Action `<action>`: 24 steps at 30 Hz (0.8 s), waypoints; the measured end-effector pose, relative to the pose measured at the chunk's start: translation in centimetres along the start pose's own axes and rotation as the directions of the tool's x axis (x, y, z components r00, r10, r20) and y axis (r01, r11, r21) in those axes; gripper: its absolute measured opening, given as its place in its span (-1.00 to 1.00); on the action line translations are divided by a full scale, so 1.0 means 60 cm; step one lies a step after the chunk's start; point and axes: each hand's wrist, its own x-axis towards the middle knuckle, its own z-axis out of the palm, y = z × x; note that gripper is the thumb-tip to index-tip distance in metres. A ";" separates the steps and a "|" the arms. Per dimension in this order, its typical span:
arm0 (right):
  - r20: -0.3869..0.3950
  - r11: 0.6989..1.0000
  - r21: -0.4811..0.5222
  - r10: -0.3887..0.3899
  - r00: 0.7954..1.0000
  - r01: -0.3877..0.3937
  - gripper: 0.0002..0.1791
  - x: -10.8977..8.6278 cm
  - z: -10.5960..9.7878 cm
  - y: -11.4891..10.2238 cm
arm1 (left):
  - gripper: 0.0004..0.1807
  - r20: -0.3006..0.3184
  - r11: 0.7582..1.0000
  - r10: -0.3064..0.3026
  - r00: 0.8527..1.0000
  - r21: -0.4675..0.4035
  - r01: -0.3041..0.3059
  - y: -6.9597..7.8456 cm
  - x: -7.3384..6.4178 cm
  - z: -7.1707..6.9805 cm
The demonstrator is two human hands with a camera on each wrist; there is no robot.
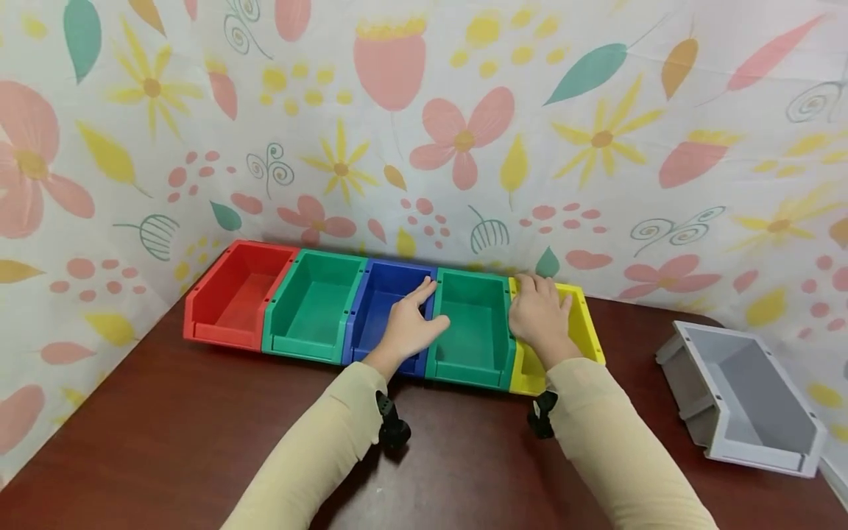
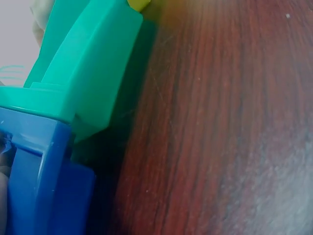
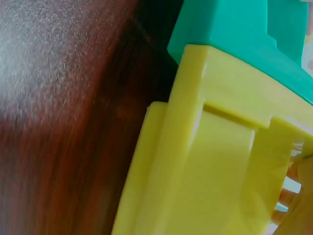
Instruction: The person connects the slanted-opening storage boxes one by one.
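Five open-front storage bins stand side by side in a row: a red bin [image 1: 241, 309], a green bin [image 1: 311, 309], a blue bin [image 1: 367, 324], a second green bin [image 1: 469, 324] and a yellow bin [image 1: 583, 324]. My left hand [image 1: 409, 324] is over the blue bin, its fingers extended along the wall shared with the second green bin and its thumb spread apart. With fingers bent over the rim, my right hand [image 1: 539, 313] grips the yellow bin's left side, beside the second green bin. The right wrist view shows the yellow bin's front lip [image 3: 195, 147] close against the green wall.
A separate grey bin [image 1: 762, 397] stands at the right of the dark wooden table [image 1: 457, 471], turned at an angle. Behind the row hangs a white flower-patterned cloth [image 1: 397, 147]. Black wrist cameras [image 1: 394, 427] are strapped to both sleeves.
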 end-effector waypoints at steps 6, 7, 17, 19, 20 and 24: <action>0.007 0.999 -0.001 -0.051 0.999 0.051 -0.45 0.001 -0.002 0.007 | -0.27 -0.015 0.998 0.018 1.000 0.054 -0.017 -0.005 -0.005 0.002; 0.010 0.998 0.005 -0.066 0.998 0.066 -0.44 0.000 -0.008 0.011 | -0.27 -0.010 0.997 0.022 1.000 0.075 -0.021 -0.003 -0.004 0.003; -0.043 0.988 0.002 -0.153 0.987 0.153 -0.33 -0.061 -0.105 0.141 | -0.26 0.086 0.967 0.007 0.996 0.251 -0.029 0.018 0.009 0.001; -0.079 0.992 -0.020 -0.127 0.989 0.125 -0.34 -0.078 -0.114 0.177 | -0.25 0.104 0.962 0.010 0.995 0.271 -0.038 0.017 0.012 -0.003; -0.097 0.993 -0.028 -0.115 0.989 0.113 -0.36 -0.085 -0.117 0.194 | -0.24 0.111 0.958 0.009 0.994 0.284 -0.040 0.016 0.013 -0.007; -0.173 0.993 -0.031 -0.120 0.978 0.117 -0.41 -0.113 -0.128 0.263 | -0.25 0.126 0.942 -0.033 0.991 0.336 -0.011 0.021 0.014 -0.024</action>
